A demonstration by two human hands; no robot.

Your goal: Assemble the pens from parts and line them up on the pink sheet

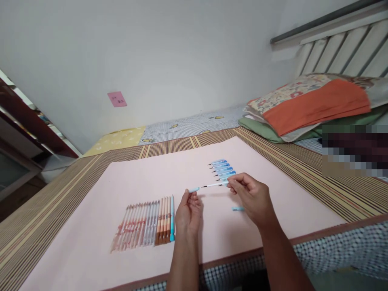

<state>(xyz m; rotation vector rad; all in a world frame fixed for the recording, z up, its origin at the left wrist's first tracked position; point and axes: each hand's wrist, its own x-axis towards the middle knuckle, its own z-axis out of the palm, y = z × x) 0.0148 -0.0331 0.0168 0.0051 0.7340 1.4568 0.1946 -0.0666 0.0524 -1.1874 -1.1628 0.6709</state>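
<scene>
My left hand (188,212) pinches a small light-blue pen cap (194,189) between thumb and fingers. From the right, my right hand (252,198) grips a slim white-and-blue pen (214,185) near its rear end. The pen's dark tip points left at the cap, with a small gap between them. Just beyond the right hand lie several blue pens (220,167) in a stack of rows, dark tips bared to the left. Another light-blue piece, like a cap (237,209), rests on the paper, partly behind my right hand.
Left of my hands, several clear pens (135,226), brown-ended pens (163,220) and one turquoise pen (172,218) lie side by side on a large pink sheet (91,226). Beneath is a striped mat (33,194). Folded bedding (315,107) sits at the right, below a radiator (348,46).
</scene>
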